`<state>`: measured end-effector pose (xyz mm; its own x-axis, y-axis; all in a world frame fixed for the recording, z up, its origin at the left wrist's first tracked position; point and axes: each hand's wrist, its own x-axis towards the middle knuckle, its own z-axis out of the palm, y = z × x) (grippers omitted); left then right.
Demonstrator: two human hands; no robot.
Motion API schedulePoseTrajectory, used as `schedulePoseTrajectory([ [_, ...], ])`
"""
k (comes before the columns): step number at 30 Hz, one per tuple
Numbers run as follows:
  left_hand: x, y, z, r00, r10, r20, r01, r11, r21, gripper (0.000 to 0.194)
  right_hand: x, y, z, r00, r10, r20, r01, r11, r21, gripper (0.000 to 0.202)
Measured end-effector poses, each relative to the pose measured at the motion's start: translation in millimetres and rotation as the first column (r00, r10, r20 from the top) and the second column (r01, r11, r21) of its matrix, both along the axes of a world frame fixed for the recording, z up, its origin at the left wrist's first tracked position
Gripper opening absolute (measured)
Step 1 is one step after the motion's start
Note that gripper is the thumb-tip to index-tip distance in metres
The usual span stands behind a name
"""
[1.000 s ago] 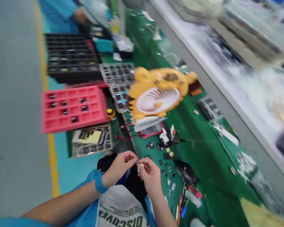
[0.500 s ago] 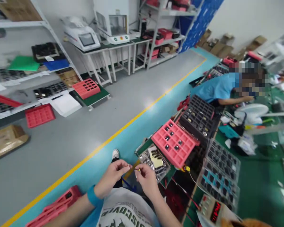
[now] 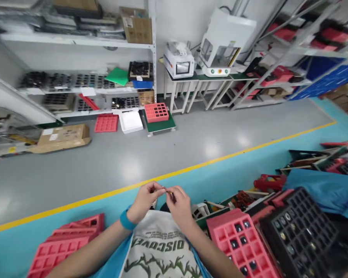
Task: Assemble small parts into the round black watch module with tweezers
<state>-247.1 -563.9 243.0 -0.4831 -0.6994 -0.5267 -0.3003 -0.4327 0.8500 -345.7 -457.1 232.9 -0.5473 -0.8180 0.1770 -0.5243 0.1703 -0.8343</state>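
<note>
In front of my apron, my left hand (image 3: 147, 199) and my right hand (image 3: 178, 204) meet with fingertips nearly touching. Both are closed in a pinch. Between them shows a tiny dark and yellowish piece (image 3: 169, 192), seemingly at the right fingertips; it is too small to name. What the left fingers pinch, if anything, is hidden. A blue band (image 3: 127, 219) circles my left wrist. Right of my right forearm lies a pink compartment tray (image 3: 251, 253) with several small black parts in it.
A black compartment tray (image 3: 300, 227) lies further right, beside a person's blue sleeve (image 3: 321, 189). Stacked pink trays (image 3: 60, 251) stand at lower left. Across the floor are a loaded shelf (image 3: 84, 40), a cardboard box (image 3: 63, 137), and tables bearing white machines (image 3: 179, 61).
My view has swung left, bringing more of the shelf into sight and moving the green workbench out. My hands have drawn closer together, still pinching.
</note>
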Motion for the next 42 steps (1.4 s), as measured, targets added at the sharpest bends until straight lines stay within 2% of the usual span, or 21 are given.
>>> schedulePoseTrajectory([
  [3, -44, -19, 0.2, 1.0, -0.024, -0.001, 0.024, 1.0, 0.005, 0.034, -42, -19, -2.0, 1.0, -0.013, -0.019, 0.012, 0.999, -0.032, 0.011],
  [5, -86, -33, -5.5, 0.998, -0.064, 0.008, 0.064, 0.998, 0.016, 0.035, -80, -29, -7.5, 0.999, -0.038, -0.017, 0.037, 0.998, -0.052, 0.013],
  [7, -137, -47, -13.2, 0.992, -0.125, 0.019, 0.124, 0.992, 0.033, 0.036, -129, -37, -15.3, 0.997, -0.071, -0.008, 0.071, 0.995, -0.066, 0.013],
  [9, -199, -59, -19.1, 0.98, -0.197, 0.031, 0.195, 0.979, 0.054, 0.036, -187, -44, -23.0, 0.994, -0.106, 0.005, 0.106, 0.992, -0.068, 0.012],
  [12, -306, -72, -19.5, 0.95, -0.308, 0.06, 0.303, 0.95, 0.071, 0.036, -287, -48, -27.7, 0.989, -0.148, 0.012, 0.148, 0.988, -0.038, 0.01],
  [17, -487, -79, -7.7, 0.875, -0.477, 0.087, 0.471, 0.879, 0.076, 0.031, -454, -44, -16.1, 0.975, -0.22, -0.03, 0.221, 0.972, 0.08, 0.004],
  [20, -587, -80, -8.1, 0.83, -0.555, 0.058, 0.551, 0.832, 0.066, 0.031, -542, -39, -13.7, 0.957, -0.282, -0.069, 0.289, 0.948, 0.133, 0.005],
  [22, -654, -82, -16.4, 0.8, -0.599, 0.036, 0.598, 0.8, 0.048, 0.033, -601, -38, -21.1, 0.942, -0.323, -0.09, 0.333, 0.933, 0.139, 0.005],
  [25, -760, -87, -41.0, 0.75, -0.661, 0.018, 0.661, 0.75, 0.017, 0.032, -694, -40, -45.1, 0.905, -0.411, -0.104, 0.422, 0.899, 0.119, 0.005],
  [29, -915, -93, -72.8, 0.681, -0.732, 0.018, 0.732, 0.682, 0.005, 0.026, -829, -45, -74.3, 0.813, -0.578, -0.077, 0.583, 0.805, 0.107, 0.005],
  [31, -993, -94, -76.4, 0.651, -0.759, 0.024, 0.759, 0.651, 0.014, 0.023, -896, -47, -76.6, 0.753, -0.656, -0.051, 0.657, 0.745, 0.115, 0.005],
  [34, -1102, -92, -67.7, 0.594, -0.804, 0.039, 0.802, 0.595, 0.049, 0.02, -991, -47, -68.3, 0.672, -0.741, -0.012, 0.736, 0.666, 0.121, 0.009],
  [37, -1201, -84, -61.0, 0.53, -0.846, 0.055, 0.841, 0.533, 0.096, 0.019, -1078, -41, -64.2, 0.615, -0.788, 0.005, 0.783, 0.612, 0.115, 0.011],
  [39, -1264, -76, -67.0, 0.51, -0.857, 0.069, 0.848, 0.515, 0.125, 0.02, -1137, -34, -72.0, 0.61, -0.792, 0.006, 0.787, 0.607, 0.113, 0.011],
  [42, -1361, -63, -90.7, 0.53, -0.844, 0.08, 0.828, 0.536, 0.166, 0.022, -1239, -19, -96.7, 0.674, -0.738, 0.01, 0.731, 0.67, 0.128, 0.012],
])
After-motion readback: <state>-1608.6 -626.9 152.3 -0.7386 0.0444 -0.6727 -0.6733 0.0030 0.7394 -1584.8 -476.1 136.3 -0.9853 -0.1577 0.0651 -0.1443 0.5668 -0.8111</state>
